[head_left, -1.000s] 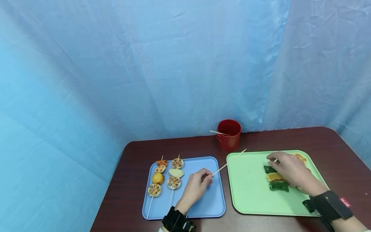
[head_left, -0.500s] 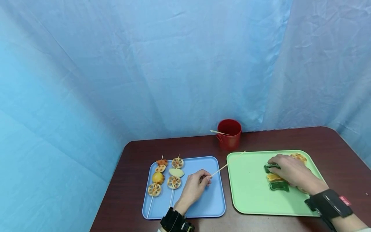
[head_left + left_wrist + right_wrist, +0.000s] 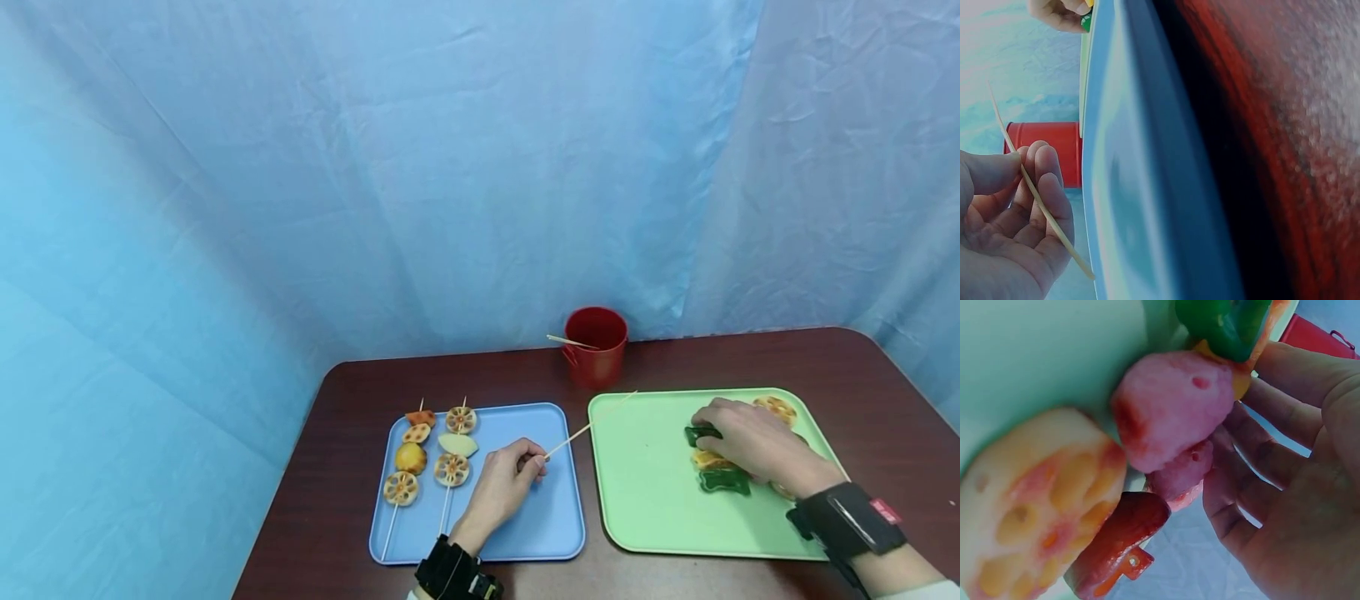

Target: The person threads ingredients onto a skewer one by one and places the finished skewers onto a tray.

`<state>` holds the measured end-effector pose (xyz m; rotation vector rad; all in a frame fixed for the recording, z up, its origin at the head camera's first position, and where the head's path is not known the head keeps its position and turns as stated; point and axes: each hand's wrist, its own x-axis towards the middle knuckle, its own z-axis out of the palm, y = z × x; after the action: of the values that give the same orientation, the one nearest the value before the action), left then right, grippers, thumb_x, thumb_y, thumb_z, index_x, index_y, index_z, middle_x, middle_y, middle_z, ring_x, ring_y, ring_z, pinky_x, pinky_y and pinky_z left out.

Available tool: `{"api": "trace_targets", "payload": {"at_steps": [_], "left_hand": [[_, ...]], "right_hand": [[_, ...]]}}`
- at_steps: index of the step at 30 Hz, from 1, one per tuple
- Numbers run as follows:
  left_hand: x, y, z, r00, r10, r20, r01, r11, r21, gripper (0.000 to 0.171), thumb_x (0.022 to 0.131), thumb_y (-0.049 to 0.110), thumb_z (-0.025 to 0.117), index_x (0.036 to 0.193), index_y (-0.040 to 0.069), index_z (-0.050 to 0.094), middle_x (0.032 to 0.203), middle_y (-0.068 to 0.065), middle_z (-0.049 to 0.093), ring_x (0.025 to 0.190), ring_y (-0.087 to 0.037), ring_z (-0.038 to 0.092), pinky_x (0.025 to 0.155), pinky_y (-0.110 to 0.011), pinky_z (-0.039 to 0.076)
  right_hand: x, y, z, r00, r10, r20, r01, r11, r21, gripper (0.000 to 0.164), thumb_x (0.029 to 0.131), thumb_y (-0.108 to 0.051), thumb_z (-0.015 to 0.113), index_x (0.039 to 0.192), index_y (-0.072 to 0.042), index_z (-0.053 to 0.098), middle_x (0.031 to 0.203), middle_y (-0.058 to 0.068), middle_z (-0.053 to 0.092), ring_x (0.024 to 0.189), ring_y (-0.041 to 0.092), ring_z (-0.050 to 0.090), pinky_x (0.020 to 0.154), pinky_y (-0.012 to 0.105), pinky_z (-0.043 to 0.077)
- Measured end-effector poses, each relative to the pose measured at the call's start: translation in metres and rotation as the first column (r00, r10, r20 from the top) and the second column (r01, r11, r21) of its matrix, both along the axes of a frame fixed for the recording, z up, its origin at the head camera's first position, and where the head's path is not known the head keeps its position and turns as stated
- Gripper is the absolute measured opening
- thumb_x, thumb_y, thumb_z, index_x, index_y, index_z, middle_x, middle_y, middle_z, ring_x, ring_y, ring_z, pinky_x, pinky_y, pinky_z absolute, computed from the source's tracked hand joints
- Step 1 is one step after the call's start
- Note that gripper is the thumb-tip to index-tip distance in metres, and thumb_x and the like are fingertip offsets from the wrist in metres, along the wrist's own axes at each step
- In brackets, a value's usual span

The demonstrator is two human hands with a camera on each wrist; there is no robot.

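My left hand [image 3: 504, 483] is over the blue tray [image 3: 543, 533], pinching a thin bamboo skewer [image 3: 581, 431] between thumb and fingers. The bare tip slants up and right over the green tray [image 3: 652, 492]; in the left wrist view the skewer's blunt end crosses the palm. On the green tray's right half, my right hand [image 3: 757, 446] pinches a green pepper piece [image 3: 697, 436] between thumb and index finger. A yellow piece [image 3: 707, 460] and another green pepper piece [image 3: 723, 481] lie just below it. Pink meat-like pieces [image 3: 1172, 406] show beside the fingers in the right wrist view.
Two loaded skewers lie on the blue tray, with lotus root slices [image 3: 452, 470], a yellow ball [image 3: 410, 458] and other pieces. Behind the trays stands a red cup [image 3: 597, 354] with a skewer leaning out. A lotus root slice [image 3: 777, 409] lies at the green tray's far corner.
My right hand has lowered slightly, and its thumb and index finger have closed on the far green pepper piece. The left hand keeps its hold on the skewer, whose tip dips slightly.
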<state>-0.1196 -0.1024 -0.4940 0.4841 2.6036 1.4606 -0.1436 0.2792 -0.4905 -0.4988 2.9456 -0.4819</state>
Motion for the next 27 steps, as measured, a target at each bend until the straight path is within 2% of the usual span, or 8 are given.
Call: {"api": "trace_targets", "payload": {"at_steps": [5, 9, 13, 16, 19, 21, 24, 27], "left_hand": [[0.000, 0.000, 0.000, 1.000, 0.003, 0.010, -0.003, 1.000, -0.001, 0.015, 0.105, 0.013, 0.062, 0.101, 0.004, 0.072, 0.082, 0.002, 0.070, 0.075, -0.012, 0.069, 0.066, -0.023, 0.053], [-0.001, 0.000, -0.001, 1.000, 0.004, 0.010, -0.004, 1.000, 0.004, 0.015, 0.105, 0.013, 0.062, 0.100, 0.004, 0.072, 0.082, 0.002, 0.070, 0.074, -0.012, 0.069, 0.065, -0.022, 0.052], [0.000, 0.000, -0.002, 1.000, 0.004, 0.015, -0.004, 1.000, 0.006, 0.015, 0.105, 0.014, 0.062, 0.101, 0.005, 0.072, 0.082, 0.003, 0.070, 0.073, -0.011, 0.068, 0.065, -0.023, 0.052], [0.001, 0.000, -0.003, 1.000, 0.003, 0.021, -0.003, 1.000, 0.010, 0.015, 0.105, 0.014, 0.062, 0.101, 0.004, 0.072, 0.082, 0.002, 0.071, 0.073, -0.011, 0.068, 0.065, -0.023, 0.051], [0.001, 0.001, -0.003, 1.000, 0.002, 0.022, -0.002, 1.000, 0.012, 0.015, 0.105, 0.014, 0.062, 0.101, 0.004, 0.072, 0.082, 0.001, 0.071, 0.073, -0.013, 0.068, 0.064, -0.023, 0.051], [0.001, 0.001, -0.003, 1.000, 0.003, 0.019, -0.003, 1.000, 0.015, 0.015, 0.105, 0.014, 0.062, 0.100, 0.005, 0.072, 0.082, 0.002, 0.070, 0.073, -0.013, 0.068, 0.064, -0.023, 0.051], [0.001, 0.002, -0.003, 1.000, 0.003, 0.015, -0.003, 1.000, 0.019, 0.014, 0.105, 0.014, 0.062, 0.099, 0.006, 0.072, 0.081, 0.003, 0.070, 0.073, -0.013, 0.068, 0.064, -0.023, 0.051], [0.001, 0.003, -0.004, 1.000, 0.001, 0.016, -0.001, 1.000, 0.023, 0.014, 0.105, 0.014, 0.062, 0.099, 0.006, 0.072, 0.080, 0.004, 0.070, 0.072, -0.014, 0.068, 0.063, -0.023, 0.051]], "right_hand": [[-0.003, -0.001, -0.001, 0.999, 0.040, -0.028, -0.040, 0.999, 0.031, 0.025, 0.090, -0.018, 0.079, 0.112, -0.007, 0.074, 0.101, 0.002, 0.064, 0.079, 0.014, 0.059, 0.065, 0.037, 0.049], [-0.006, -0.001, -0.001, 0.998, 0.054, -0.039, -0.053, 0.998, 0.034, 0.024, 0.089, -0.016, 0.080, 0.111, -0.008, 0.073, 0.101, 0.002, 0.064, 0.079, 0.014, 0.059, 0.066, 0.038, 0.050], [-0.007, -0.002, 0.003, 1.000, -0.002, -0.019, 0.000, 0.998, -0.066, 0.031, 0.093, -0.020, 0.077, 0.120, -0.005, 0.070, 0.111, 0.008, 0.069, 0.085, 0.018, 0.065, 0.071, 0.042, 0.054], [-0.006, -0.005, 0.008, 0.999, -0.049, -0.020, 0.044, 0.981, -0.189, 0.035, 0.097, -0.022, 0.073, 0.125, -0.002, 0.066, 0.110, 0.009, 0.072, 0.089, 0.021, 0.069, 0.072, 0.041, 0.056], [-0.002, -0.009, 0.013, 0.996, -0.086, -0.006, 0.080, 0.944, -0.320, 0.039, 0.100, -0.026, 0.070, 0.131, -0.002, 0.063, 0.108, 0.008, 0.073, 0.095, 0.026, 0.071, 0.071, 0.036, 0.057], [0.001, -0.013, 0.017, 0.994, -0.105, 0.026, 0.106, 0.908, -0.406, 0.045, 0.102, -0.030, 0.068, 0.136, -0.002, 0.059, 0.111, 0.010, 0.072, 0.100, 0.030, 0.071, 0.072, 0.033, 0.057], [0.006, -0.017, 0.021, 0.986, -0.119, 0.117, 0.163, 0.836, -0.525, 0.055, 0.105, -0.037, 0.063, 0.145, -0.001, 0.052, 0.120, 0.016, 0.068, 0.109, 0.037, 0.068, 0.076, 0.036, 0.058], [0.010, -0.021, 0.022, 0.962, -0.135, 0.236, 0.255, 0.751, -0.609, 0.063, 0.105, -0.042, 0.061, 0.151, -0.002, 0.045, 0.128, 0.019, 0.062, 0.110, 0.035, 0.066, 0.081, 0.042, 0.058]]}}
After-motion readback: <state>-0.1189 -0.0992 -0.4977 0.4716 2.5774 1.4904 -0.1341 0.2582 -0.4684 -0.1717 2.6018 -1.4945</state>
